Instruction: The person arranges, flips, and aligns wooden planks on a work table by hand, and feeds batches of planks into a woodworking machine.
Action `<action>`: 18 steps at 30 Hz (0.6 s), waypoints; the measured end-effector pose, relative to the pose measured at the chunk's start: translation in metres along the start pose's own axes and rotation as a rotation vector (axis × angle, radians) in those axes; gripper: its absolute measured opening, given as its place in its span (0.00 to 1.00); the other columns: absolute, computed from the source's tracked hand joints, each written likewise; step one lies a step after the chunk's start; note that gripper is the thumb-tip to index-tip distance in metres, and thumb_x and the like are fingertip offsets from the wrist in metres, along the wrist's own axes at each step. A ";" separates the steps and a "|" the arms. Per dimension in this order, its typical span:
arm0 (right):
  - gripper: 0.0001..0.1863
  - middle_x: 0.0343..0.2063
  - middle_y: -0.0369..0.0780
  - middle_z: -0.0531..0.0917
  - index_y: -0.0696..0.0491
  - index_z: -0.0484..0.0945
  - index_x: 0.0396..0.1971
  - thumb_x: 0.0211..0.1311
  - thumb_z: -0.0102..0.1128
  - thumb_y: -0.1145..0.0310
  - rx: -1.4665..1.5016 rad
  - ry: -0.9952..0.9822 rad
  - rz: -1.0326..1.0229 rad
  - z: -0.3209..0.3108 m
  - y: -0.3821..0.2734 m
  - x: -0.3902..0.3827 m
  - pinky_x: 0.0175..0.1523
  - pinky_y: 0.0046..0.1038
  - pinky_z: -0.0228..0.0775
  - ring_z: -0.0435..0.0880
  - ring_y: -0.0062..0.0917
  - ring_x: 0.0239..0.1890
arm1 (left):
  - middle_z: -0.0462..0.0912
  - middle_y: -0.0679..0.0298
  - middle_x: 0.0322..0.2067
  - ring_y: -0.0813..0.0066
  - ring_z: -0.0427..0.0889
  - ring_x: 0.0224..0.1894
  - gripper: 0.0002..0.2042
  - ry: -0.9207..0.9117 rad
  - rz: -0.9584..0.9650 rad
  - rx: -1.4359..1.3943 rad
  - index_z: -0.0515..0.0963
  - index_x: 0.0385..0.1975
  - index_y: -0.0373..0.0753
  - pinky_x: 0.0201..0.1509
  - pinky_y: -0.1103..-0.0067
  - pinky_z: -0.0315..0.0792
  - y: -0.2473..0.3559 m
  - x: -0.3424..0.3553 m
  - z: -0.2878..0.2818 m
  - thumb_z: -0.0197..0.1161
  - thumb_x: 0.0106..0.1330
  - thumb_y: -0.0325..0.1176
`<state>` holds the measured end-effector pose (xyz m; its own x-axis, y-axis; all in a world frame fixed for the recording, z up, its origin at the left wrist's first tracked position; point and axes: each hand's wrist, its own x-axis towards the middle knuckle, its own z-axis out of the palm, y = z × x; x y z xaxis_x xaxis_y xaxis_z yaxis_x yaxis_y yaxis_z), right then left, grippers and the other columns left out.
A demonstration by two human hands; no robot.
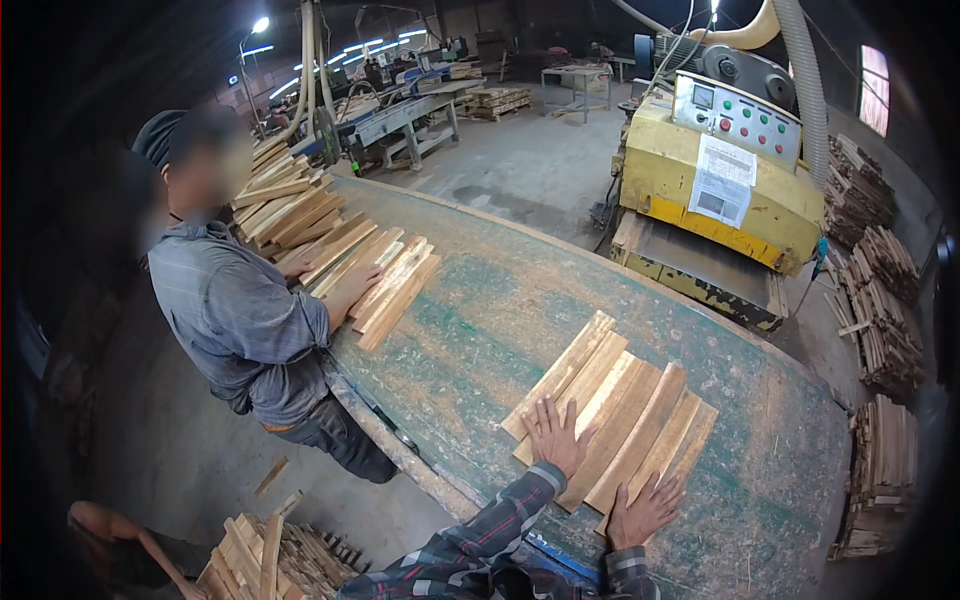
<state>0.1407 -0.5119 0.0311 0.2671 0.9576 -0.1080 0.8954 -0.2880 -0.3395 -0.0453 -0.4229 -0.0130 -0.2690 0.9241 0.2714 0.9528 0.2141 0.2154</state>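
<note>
head view: both grips, left hand [553, 437] and right hand [640, 510], lie spread flat on the wood slats [615, 420]; press evenly so they stay flush on the desk [480, 320].

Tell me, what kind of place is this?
Most likely a woodworking shop. Both hands, left hand and right hand, press on wood slats on a green table, beside a yellow machine and slat stacks.
</note>
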 end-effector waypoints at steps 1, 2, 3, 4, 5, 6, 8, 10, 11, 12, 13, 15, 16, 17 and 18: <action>0.43 0.80 0.52 0.40 0.51 0.56 0.77 0.73 0.45 0.37 -0.005 -0.002 -0.005 0.000 -0.001 -0.001 0.76 0.66 0.22 0.30 0.60 0.80 | 0.52 0.36 0.75 0.32 0.47 0.78 0.37 -0.004 0.018 0.012 0.60 0.76 0.47 0.74 0.34 0.36 -0.002 -0.002 -0.001 0.43 0.75 0.65; 0.43 0.80 0.52 0.40 0.50 0.56 0.77 0.73 0.45 0.37 -0.033 0.016 0.006 0.000 -0.003 -0.002 0.76 0.66 0.22 0.30 0.59 0.80 | 0.52 0.36 0.75 0.32 0.47 0.78 0.37 -0.005 0.011 0.009 0.60 0.76 0.47 0.74 0.34 0.36 -0.001 -0.003 -0.002 0.43 0.75 0.65; 0.42 0.80 0.51 0.40 0.50 0.56 0.77 0.73 0.45 0.37 -0.062 0.033 0.017 0.001 -0.005 -0.003 0.77 0.66 0.23 0.31 0.59 0.80 | 0.51 0.36 0.76 0.32 0.46 0.78 0.38 -0.028 0.020 0.005 0.59 0.77 0.46 0.74 0.33 0.34 0.002 -0.002 -0.001 0.42 0.75 0.66; 0.42 0.80 0.51 0.40 0.50 0.56 0.77 0.73 0.45 0.37 -0.057 0.025 0.014 0.003 -0.003 -0.002 0.77 0.66 0.23 0.31 0.59 0.80 | 0.49 0.37 0.76 0.32 0.44 0.78 0.38 -0.052 0.033 0.013 0.58 0.77 0.46 0.73 0.32 0.32 0.004 -0.001 -0.003 0.40 0.76 0.66; 0.42 0.80 0.51 0.41 0.50 0.57 0.77 0.73 0.45 0.38 -0.061 0.031 0.017 0.005 -0.001 -0.001 0.77 0.66 0.23 0.31 0.59 0.80 | 0.49 0.37 0.76 0.32 0.44 0.78 0.38 -0.054 0.031 0.022 0.58 0.77 0.46 0.73 0.32 0.32 0.004 0.001 -0.005 0.40 0.76 0.66; 0.42 0.80 0.50 0.41 0.50 0.57 0.77 0.73 0.45 0.38 -0.066 0.038 0.021 0.007 0.000 0.000 0.77 0.65 0.23 0.31 0.59 0.80 | 0.48 0.37 0.77 0.32 0.42 0.79 0.39 -0.102 0.034 0.039 0.58 0.77 0.45 0.73 0.31 0.31 0.004 0.002 -0.007 0.40 0.76 0.66; 0.41 0.80 0.50 0.41 0.49 0.57 0.77 0.73 0.45 0.38 -0.081 0.038 0.027 0.005 -0.002 0.000 0.77 0.65 0.24 0.31 0.59 0.80 | 0.47 0.38 0.77 0.31 0.39 0.79 0.40 -0.203 0.045 0.024 0.56 0.78 0.43 0.72 0.31 0.27 0.005 0.006 -0.013 0.40 0.76 0.66; 0.41 0.80 0.49 0.41 0.49 0.57 0.77 0.73 0.45 0.39 -0.091 0.041 0.033 0.004 -0.004 0.000 0.77 0.65 0.24 0.31 0.59 0.80 | 0.47 0.38 0.77 0.33 0.39 0.79 0.40 -0.237 0.055 0.028 0.55 0.78 0.43 0.72 0.31 0.28 0.004 0.008 -0.018 0.40 0.76 0.66; 0.41 0.80 0.49 0.41 0.49 0.57 0.77 0.73 0.45 0.39 -0.094 0.040 0.032 0.003 -0.005 0.000 0.77 0.65 0.25 0.31 0.58 0.80 | 0.47 0.38 0.77 0.34 0.40 0.79 0.40 -0.268 0.063 0.036 0.54 0.78 0.44 0.72 0.31 0.28 0.003 0.009 -0.020 0.39 0.76 0.66; 0.41 0.80 0.49 0.42 0.49 0.57 0.77 0.73 0.45 0.39 -0.096 0.040 0.031 0.003 -0.005 0.000 0.77 0.66 0.25 0.31 0.58 0.80 | 0.47 0.38 0.77 0.34 0.40 0.79 0.40 -0.268 0.064 0.034 0.54 0.78 0.44 0.72 0.31 0.28 -0.003 0.009 -0.019 0.39 0.76 0.66; 0.41 0.80 0.49 0.42 0.49 0.57 0.77 0.73 0.45 0.39 -0.097 0.042 0.029 0.004 -0.005 -0.001 0.77 0.66 0.25 0.31 0.58 0.80 | 0.49 0.39 0.77 0.38 0.42 0.80 0.40 -0.225 0.087 0.004 0.55 0.78 0.45 0.73 0.31 0.31 -0.013 0.010 -0.013 0.40 0.75 0.67; 0.40 0.81 0.48 0.42 0.48 0.57 0.77 0.74 0.45 0.39 -0.075 0.033 0.005 0.006 -0.006 -0.001 0.77 0.65 0.27 0.31 0.58 0.80 | 0.50 0.40 0.77 0.42 0.45 0.80 0.40 -0.183 0.111 -0.025 0.55 0.78 0.45 0.74 0.32 0.33 -0.038 0.021 -0.012 0.41 0.75 0.67; 0.40 0.81 0.48 0.42 0.48 0.57 0.77 0.74 0.45 0.39 -0.077 0.033 0.016 0.005 -0.007 0.001 0.77 0.65 0.27 0.31 0.58 0.80 | 0.49 0.40 0.77 0.44 0.44 0.81 0.40 -0.123 0.102 0.083 0.52 0.79 0.46 0.75 0.35 0.34 -0.052 0.037 -0.018 0.40 0.75 0.67; 0.40 0.81 0.48 0.42 0.47 0.57 0.77 0.74 0.44 0.39 -0.091 0.032 0.032 0.003 -0.007 0.000 0.77 0.65 0.27 0.31 0.57 0.80 | 0.49 0.40 0.77 0.47 0.43 0.81 0.40 -0.064 0.092 0.191 0.50 0.79 0.47 0.76 0.37 0.35 -0.069 0.053 -0.026 0.39 0.76 0.66; 0.40 0.81 0.47 0.42 0.47 0.57 0.77 0.75 0.44 0.38 -0.108 0.032 0.054 0.001 -0.005 0.000 0.77 0.64 0.28 0.31 0.56 0.80 | 0.46 0.40 0.78 0.47 0.42 0.81 0.39 -0.058 0.048 0.204 0.48 0.80 0.47 0.77 0.39 0.35 -0.084 0.072 -0.033 0.37 0.77 0.66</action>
<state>0.1359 -0.5105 0.0317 0.3251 0.9411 -0.0931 0.9122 -0.3381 -0.2315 -0.1493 -0.3850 0.0194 -0.2198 0.9502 0.2208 0.9746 0.2237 0.0075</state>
